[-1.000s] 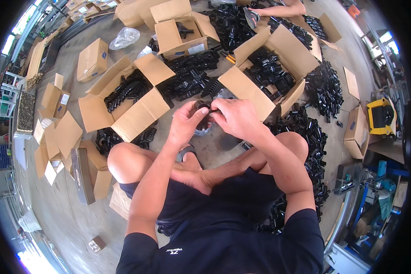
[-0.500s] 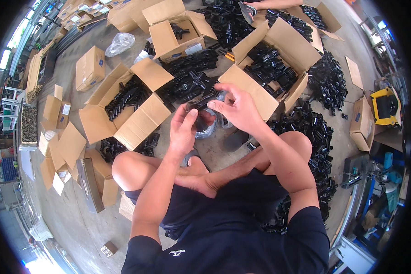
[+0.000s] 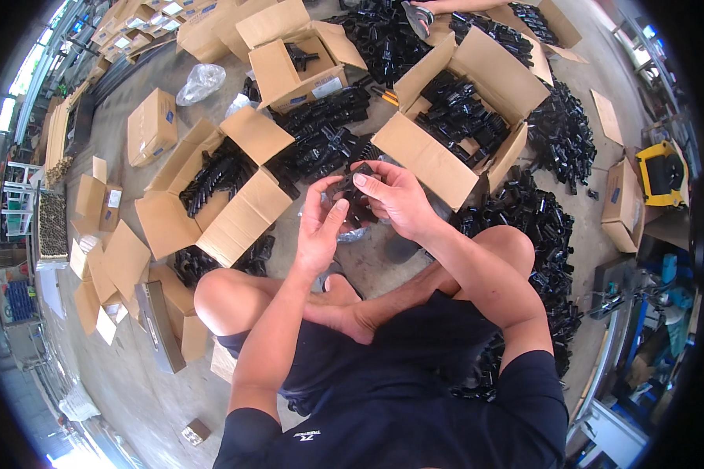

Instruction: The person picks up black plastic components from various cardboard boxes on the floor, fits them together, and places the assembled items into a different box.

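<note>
Between my two hands, above my crossed legs, is a small glossy black part (image 3: 361, 205); its exact kind does not show. My left hand (image 3: 319, 227) grips it from the left with thumb and fingers. From the right, my right hand (image 3: 395, 199) closes on its upper side, thumb on top. Just beyond my hands lies a heap of similar black parts (image 3: 321, 141). Behind and below the held part, some clear plastic (image 3: 353, 234) shows on the floor, mostly hidden.
Open cartons holding black parts stand left (image 3: 242, 223) and right (image 3: 426, 160) of my hands, another carton (image 3: 293, 90) farther off. More black parts (image 3: 536, 227) are piled by my right knee. A clear plastic bag (image 3: 202, 84) lies far left. Another person's arm (image 3: 461, 5) shows at the top.
The black part has been turned from lying slanted to more upright, and both hands have shifted slightly. My right fingers have come down closer around it.
</note>
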Motion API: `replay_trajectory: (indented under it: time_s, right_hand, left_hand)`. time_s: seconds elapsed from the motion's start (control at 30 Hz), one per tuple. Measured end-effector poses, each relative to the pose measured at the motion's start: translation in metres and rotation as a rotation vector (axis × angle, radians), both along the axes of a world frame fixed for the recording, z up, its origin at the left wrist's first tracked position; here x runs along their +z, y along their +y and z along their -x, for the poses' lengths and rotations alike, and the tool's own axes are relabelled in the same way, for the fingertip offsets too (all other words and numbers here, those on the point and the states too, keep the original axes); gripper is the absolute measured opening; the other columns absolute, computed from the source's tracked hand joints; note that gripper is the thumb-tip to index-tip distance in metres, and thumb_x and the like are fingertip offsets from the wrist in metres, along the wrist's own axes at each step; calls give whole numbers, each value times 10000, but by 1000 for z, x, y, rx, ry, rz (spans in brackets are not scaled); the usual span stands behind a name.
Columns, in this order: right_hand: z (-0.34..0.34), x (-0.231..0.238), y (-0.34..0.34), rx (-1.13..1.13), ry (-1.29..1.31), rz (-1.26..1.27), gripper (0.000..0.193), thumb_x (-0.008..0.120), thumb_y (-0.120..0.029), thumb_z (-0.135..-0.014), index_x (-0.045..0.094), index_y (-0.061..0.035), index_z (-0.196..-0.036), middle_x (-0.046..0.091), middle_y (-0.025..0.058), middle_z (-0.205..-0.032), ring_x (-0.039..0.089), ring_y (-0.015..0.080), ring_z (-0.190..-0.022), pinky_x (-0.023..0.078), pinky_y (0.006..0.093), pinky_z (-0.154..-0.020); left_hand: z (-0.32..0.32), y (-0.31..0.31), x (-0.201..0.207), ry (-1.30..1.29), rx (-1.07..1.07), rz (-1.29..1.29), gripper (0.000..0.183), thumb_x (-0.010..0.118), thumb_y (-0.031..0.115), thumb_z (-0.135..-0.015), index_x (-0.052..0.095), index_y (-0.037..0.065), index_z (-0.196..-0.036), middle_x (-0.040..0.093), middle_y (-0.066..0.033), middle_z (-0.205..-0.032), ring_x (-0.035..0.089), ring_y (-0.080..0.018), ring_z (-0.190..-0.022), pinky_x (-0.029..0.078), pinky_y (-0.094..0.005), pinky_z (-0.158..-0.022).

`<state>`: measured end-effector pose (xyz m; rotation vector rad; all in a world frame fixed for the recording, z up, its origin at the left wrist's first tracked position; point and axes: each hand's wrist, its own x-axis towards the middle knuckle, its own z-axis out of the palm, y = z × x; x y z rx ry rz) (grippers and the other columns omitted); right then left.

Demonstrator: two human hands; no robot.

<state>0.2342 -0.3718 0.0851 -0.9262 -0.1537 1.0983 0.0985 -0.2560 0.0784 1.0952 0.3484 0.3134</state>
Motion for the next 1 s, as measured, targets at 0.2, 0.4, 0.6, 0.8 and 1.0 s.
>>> replay_trajectory:
  time_s: [0.2, 0.4, 0.6, 0.8, 1.0]
  right_hand:
    - [2, 1, 7, 135, -230, 173, 251, 706, -253, -973, 677, -23, -1070, 563, -61, -702, 417, 3, -552, 288, 202, -463]
    - [-2, 3, 4, 44, -130, 48, 277, 711, -243, -970, 655, -10, -1110, 597, -39, -753, 427, 3, -552, 285, 206, -460]
    - [8, 5, 6, -49, -163, 12, 275, 724, -195, -958, 637, -2, -1134, 600, -44, -774, 434, -2, -560, 288, 197, -463]
    - [9, 1, 6, -41, -98, -52, 284, 717, -190, -962, 627, -9, -1161, 578, -59, -758, 413, -4, -545, 275, 195, -454]
    - [4, 3, 4, 7, -74, -79, 281, 711, -194, -966, 639, -19, -1173, 603, -59, -786, 427, -7, -560, 287, 184, -463]
  left_hand:
    - [4, -2, -11, -8, 97, 121, 344, 467, 182, -1068, 398, 100, -1395, 588, -125, -1288, 655, -229, -1078, 612, -415, -853]
    - [1, -3, -2, -48, 88, 68, 315, 451, 300, -1084, 422, 99, -1325, 570, -127, -1301, 649, -241, -1084, 615, -453, -825]
    - [4, 1, -6, 7, 61, 2, 264, 447, 201, -1080, 431, 88, -1317, 652, -106, -1163, 698, -229, -949, 624, -409, -808]
    - [5, 5, 3, 53, 47, -14, 284, 471, 146, -1059, 476, 53, -1327, 661, -110, -1141, 705, -223, -962, 633, -397, -799]
    - [2, 6, 13, 128, 48, -60, 329, 574, 121, -1022, 537, -16, -1319, 668, -108, -1125, 702, -205, -980, 642, -360, -784]
